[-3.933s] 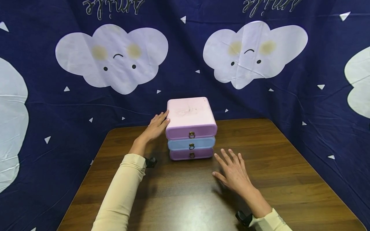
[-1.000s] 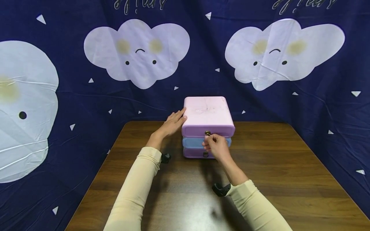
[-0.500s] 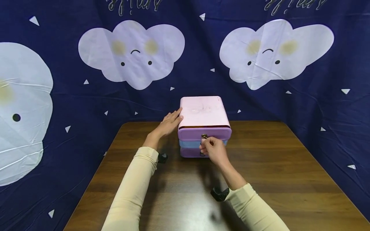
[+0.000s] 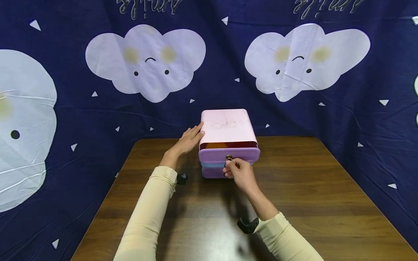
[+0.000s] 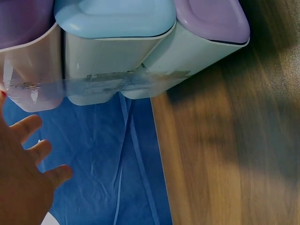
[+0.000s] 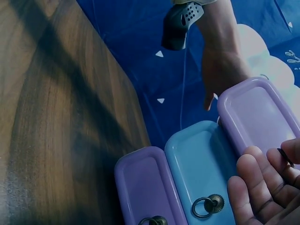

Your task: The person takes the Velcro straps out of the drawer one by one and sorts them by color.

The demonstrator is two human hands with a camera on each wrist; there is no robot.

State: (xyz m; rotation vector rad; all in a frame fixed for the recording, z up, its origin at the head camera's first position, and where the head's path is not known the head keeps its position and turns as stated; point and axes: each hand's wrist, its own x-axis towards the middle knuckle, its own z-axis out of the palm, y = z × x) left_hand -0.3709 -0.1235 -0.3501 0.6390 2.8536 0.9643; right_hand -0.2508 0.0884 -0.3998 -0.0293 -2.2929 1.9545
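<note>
A small three-tier drawer box [image 4: 226, 125] with a pink top stands toward the back of the table. Its purple top drawer [image 4: 209, 156] is slid partly out, with a dark reddish-orange gap behind the front. My right hand [image 4: 242, 175] pinches the ring pull [image 4: 229, 158] of that drawer between thumb and finger. My left hand [image 4: 189, 140] rests with fairly straight fingers against the box's upper left side. Below sit a blue drawer [image 6: 201, 164] and a purple bottom drawer [image 6: 147, 187], both flush, each with a bronze ring pull. Clear tape [image 5: 93, 84] crosses the box's side.
The brown wooden table [image 4: 294, 203] extends in front and to both sides of the box. A dark blue cloth [image 4: 225, 54] with white clouds and triangles hangs behind the table's back edge. Each wrist wears a black camera [image 4: 248, 225].
My right hand first hovered open beside the box, then took the top ring pull. The top drawer has come out toward me. My left hand has stayed on the box's side.
</note>
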